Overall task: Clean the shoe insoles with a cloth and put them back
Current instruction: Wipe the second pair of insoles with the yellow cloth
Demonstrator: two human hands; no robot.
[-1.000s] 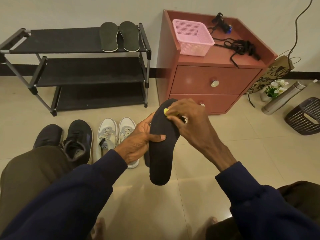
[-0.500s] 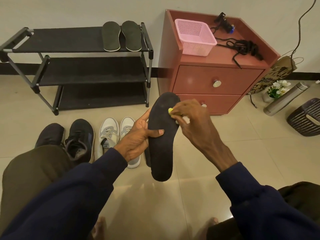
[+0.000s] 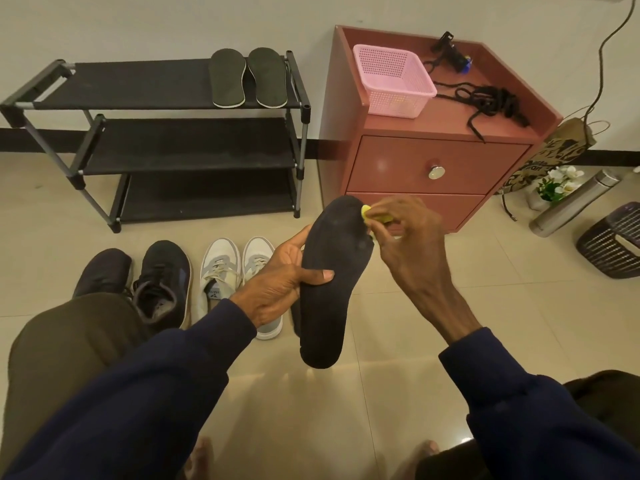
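Note:
My left hand [image 3: 280, 285] grips a black insole [image 3: 332, 278] at its middle, thumb across the front, holding it upright above the floor. My right hand [image 3: 408, 237] pinches a small yellow cloth [image 3: 372, 214] against the insole's upper right edge near the toe. Two dark green insoles [image 3: 247, 77] lie side by side on the top shelf of the black shoe rack [image 3: 173, 143]. On the floor stand a pair of black shoes [image 3: 145, 282] and a pair of white sneakers [image 3: 235, 271], partly hidden by my left hand.
A red-brown two-drawer cabinet [image 3: 433, 168] stands behind my hands, carrying a pink basket [image 3: 393, 79] and black laces [image 3: 491, 102]. At the right are a paper bag, a small flower pot [image 3: 554, 187], a steel bottle [image 3: 575, 206] and a dark wicker basket [image 3: 613, 240].
The right hand with the yellow cloth slid from the insole's face up and out to its upper right edge. The insole tilted slightly; the left hand kept its grip.

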